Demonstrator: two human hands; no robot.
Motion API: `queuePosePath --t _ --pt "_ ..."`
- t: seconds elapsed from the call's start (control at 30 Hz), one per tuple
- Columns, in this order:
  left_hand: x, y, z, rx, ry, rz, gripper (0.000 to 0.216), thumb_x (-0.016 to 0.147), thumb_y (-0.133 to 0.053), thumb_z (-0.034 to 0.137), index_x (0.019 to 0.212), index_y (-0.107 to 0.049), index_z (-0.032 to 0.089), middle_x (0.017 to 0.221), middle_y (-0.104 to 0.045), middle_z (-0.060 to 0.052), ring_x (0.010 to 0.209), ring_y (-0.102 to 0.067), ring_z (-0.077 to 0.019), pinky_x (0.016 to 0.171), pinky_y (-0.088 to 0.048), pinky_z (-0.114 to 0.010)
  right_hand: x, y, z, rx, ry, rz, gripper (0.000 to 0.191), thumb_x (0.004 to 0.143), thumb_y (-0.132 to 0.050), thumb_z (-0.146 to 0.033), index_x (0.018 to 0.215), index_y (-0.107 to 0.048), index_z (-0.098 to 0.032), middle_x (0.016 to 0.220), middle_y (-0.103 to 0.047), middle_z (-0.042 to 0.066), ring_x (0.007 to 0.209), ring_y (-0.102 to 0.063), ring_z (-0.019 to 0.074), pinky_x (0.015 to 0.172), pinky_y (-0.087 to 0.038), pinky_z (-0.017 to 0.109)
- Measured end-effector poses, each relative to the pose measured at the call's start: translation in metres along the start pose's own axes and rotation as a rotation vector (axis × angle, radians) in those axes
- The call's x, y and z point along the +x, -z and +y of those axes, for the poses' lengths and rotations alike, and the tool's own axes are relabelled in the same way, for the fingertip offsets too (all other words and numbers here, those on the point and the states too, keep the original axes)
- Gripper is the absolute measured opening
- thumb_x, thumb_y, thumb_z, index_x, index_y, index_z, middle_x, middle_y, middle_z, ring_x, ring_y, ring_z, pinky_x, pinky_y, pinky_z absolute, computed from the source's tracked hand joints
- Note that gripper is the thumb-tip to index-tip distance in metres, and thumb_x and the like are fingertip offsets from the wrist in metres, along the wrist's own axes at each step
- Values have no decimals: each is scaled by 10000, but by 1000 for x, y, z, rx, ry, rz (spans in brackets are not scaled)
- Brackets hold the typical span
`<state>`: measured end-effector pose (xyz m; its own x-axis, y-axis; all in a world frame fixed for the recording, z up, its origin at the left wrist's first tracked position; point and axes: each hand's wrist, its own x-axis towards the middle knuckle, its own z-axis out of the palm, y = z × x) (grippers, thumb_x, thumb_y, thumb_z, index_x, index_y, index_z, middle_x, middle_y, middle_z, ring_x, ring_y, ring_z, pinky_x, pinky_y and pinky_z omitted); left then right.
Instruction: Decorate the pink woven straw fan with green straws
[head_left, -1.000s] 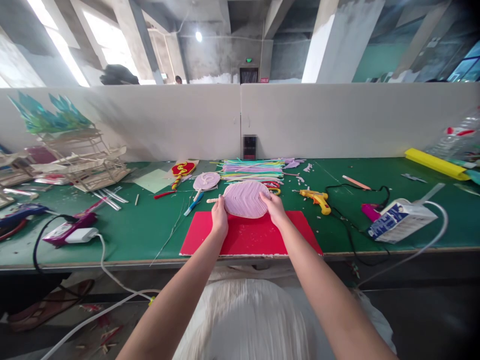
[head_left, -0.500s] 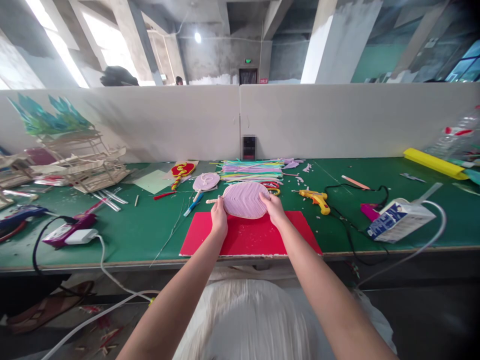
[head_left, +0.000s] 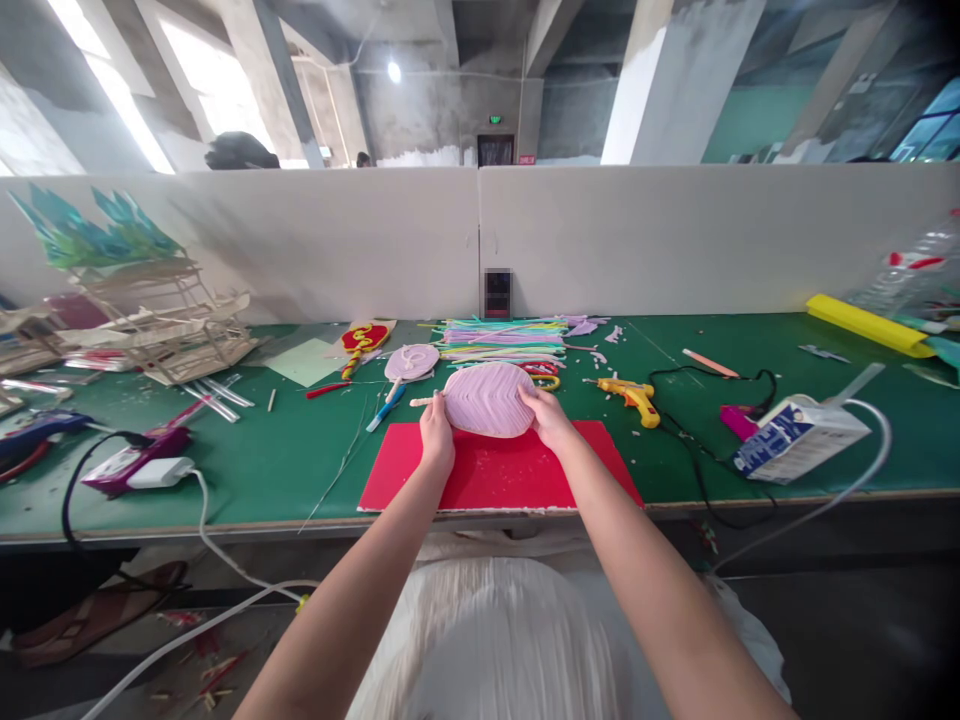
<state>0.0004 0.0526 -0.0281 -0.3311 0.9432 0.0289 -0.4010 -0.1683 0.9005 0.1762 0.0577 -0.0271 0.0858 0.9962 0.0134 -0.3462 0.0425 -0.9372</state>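
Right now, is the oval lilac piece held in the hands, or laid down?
Held: the left hand grips the oval lilac piece at one end, the right hand at the other, over the red board.

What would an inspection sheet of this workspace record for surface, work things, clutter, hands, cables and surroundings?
Surface: smooth green tabletop, with a flat red rectangular board at its front edge.
Work things: oval lilac ridged piece with a thin pale handle, held in both hands.
Clutter: thin straight strips in lilac, yellow and mint; yellow glue gun; blue-and-white carton.
Hands: left hand grips the piece at the handle end; right hand grips the opposite end.
Cables: thick black cable and white cable hang over the front edge at left.
Surroundings: pale upright partition behind the tabletop; grey-and-white concrete pillars beyond.
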Motion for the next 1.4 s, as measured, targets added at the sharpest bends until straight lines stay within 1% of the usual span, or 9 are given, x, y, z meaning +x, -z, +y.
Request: queuePosePath --t 0.13,0.27,0.4,0.57,0.87,1.03,1.13,1.27,1.4 --pt "2 2 -1 -37 10 -4 385 680 -582 520 749 -573 141 688 -526 10 627 -465 -94 576 -362 -205 -6 -2 -7 1 -61 -24 415 590 -727 -449 905 -660 -187 960 -693 60 863 -629 216 690 -506 324" --pt "5 3 -2 8 -6 52 381 681 -576 518 732 -559 141 671 -505 10 615 -445 -95 566 -348 -209 -12 -2 -11 -30 -94 -77 380 593 -735 -421 888 -673 -190 930 -701 55 837 -633 215 662 -513 311" --pt "7 4 -3 47 -32 62 386 677 -568 530 662 -533 146 622 -460 26 580 -402 -88 549 -317 -213 -14 -3 -13 -35 -66 -103 379 578 -740 -428 866 -687 -188 900 -707 56 836 -636 228 683 -517 329" --pt "6 4 -2 70 -48 50 386 692 -553 531 655 -528 148 599 -433 33 563 -374 -84 538 -296 -213 -12 -3 -11 -12 -55 -118 379 573 -742 -436 865 -687 -200 890 -709 47 825 -641 227 715 -515 343" --pt "5 5 0 80 -50 70 368 709 -555 504 657 -535 141 597 -420 31 562 -359 -81 527 -291 -210 -10 -1 -8 -66 -72 -177 369 644 -682 -454 904 -660 -194 898 -704 63 841 -644 235 745 -506 375" --pt "5 5 0 87 -55 79 362 710 -554 500 654 -539 142 593 -424 31 563 -362 -83 528 -291 -211 -9 0 -8 3 -106 -181 348 624 -711 -406 897 -664 -196 911 -704 56 843 -642 226 746 -505 356" --pt "6 5 -1 87 -50 83 371 699 -559 509 654 -537 141 590 -423 31 559 -364 -83 525 -288 -212 -8 0 -7 19 -110 -188 321 635 -707 -389 885 -665 -193 902 -704 56 838 -641 223 746 -502 352" --pt "7 4 -2 55 -12 91 381 663 -585 514 662 -535 136 590 -439 29 563 -388 -85 536 -305 -214 -8 1 -7 38 -148 -189 269 658 -697 -357 862 -661 -187 872 -705 46 829 -633 197 736 -490 317" --pt "6 3 -1 -2 28 87 374 642 -604 496 694 -545 130 622 -480 20 583 -427 -91 555 -329 -219 -8 1 -8 108 -203 -180 219 652 -712 -302 827 -662 -182 819 -703 29 768 -625 162 687 -480 272"
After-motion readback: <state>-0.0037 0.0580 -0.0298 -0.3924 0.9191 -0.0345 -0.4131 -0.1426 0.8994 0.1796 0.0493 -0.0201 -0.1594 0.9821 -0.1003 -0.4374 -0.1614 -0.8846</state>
